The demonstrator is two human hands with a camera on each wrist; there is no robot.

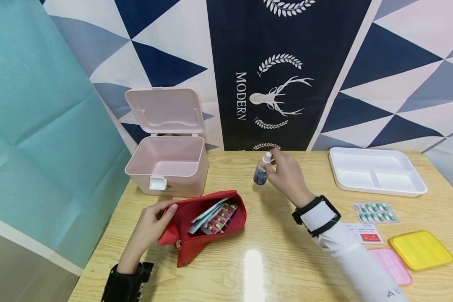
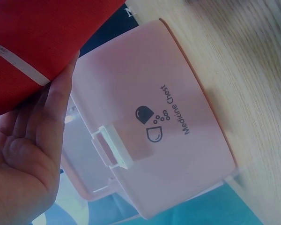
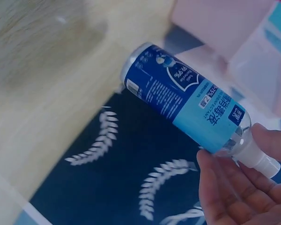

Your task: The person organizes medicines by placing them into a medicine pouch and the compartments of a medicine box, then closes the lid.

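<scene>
My left hand [image 1: 149, 230] grips the left end of a red zip pouch [image 1: 196, 247], thumb over its rim and fingers beneath. The pouch gapes open, showing red-and-yellow capsule blister packs [image 1: 220, 218] and flat sachets [image 1: 207, 216] inside. With thumb and fingers, my right hand [image 1: 288, 176] pinches a small spray bottle [image 1: 260, 174] by its white neck near the table's back edge. Its blue disinfectant label [image 3: 178, 98] faces the right wrist camera. Behind the pouch stands a pink medicine chest [image 1: 186, 182], lid raised; its printed front [image 2: 150, 93] fills the left wrist view.
A white divided tray [image 1: 389, 191] lies at the back right. In front of it are a green-and-white capsule blister pack [image 1: 375, 212], a white card with a red patch [image 1: 362, 233], a yellow pill case [image 1: 420, 250] and a pink case [image 1: 392, 264], partly behind my right sleeve.
</scene>
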